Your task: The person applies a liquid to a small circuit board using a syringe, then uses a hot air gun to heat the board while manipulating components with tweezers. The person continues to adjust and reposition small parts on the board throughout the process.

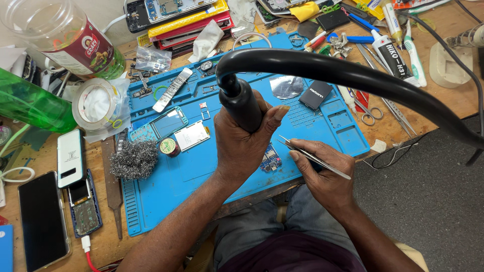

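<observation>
While the black hot-air handle (pixel 241 103) is gripped in the left hand (pixel 242 143), fingers wrapped tight around its barrel, a pair of metal tweezers (pixel 312 157) is pinched in the right hand (pixel 322 171). The two hands are held close together over the near right part of the blue silicone work mat (pixel 201 171), left hand just left of the right. The handle's thick black hose (pixel 363 78) is arched to the right across the mat and down past the tabletop (pixel 454 95) edge. A small blue circuit board (pixel 270 160) is seen on the mat between the hands, partly hidden by the left hand; the tweezer tips are pointed toward it, contact cannot be told.

On the mat's left part, a wad of steel wool (pixel 134 159), a small round tin (pixel 169 147), a bare phone screen (pixel 191 135) and a teal phone frame (pixel 160 126) are laid near each other. A small black battery (pixel 315 94) is placed on the mat's far right. A tape roll (pixel 97 105) and a green bottle (pixel 30 103) are found to the far left, and a dark phone (pixel 43 221) at near left.
</observation>
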